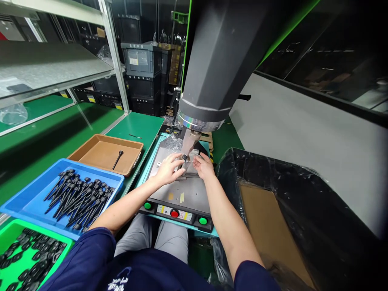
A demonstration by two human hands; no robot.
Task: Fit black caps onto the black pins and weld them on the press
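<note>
Head camera, looking down past a person's bare forearms to a tabletop machine. Its large dark grey head (221, 60) hangs over a metal work plate (188, 192). A small black part (184, 157) sits between the two hands, at the lower end of the machine's narrow metal tip (190, 141). The left hand (168, 169) has thumb and fingers spread wide, fingertips right beside the part; whether they touch it, I cannot tell. The right hand (204, 165) is on the other side, its fingers loosely curled and parted. Along the plate's front edge are two green buttons and a red button (174, 213). To the left, a blue tray (28, 198) holds many black stemmed pieces (80, 198); a brown tray (101, 155) behind it holds one more.
</note>
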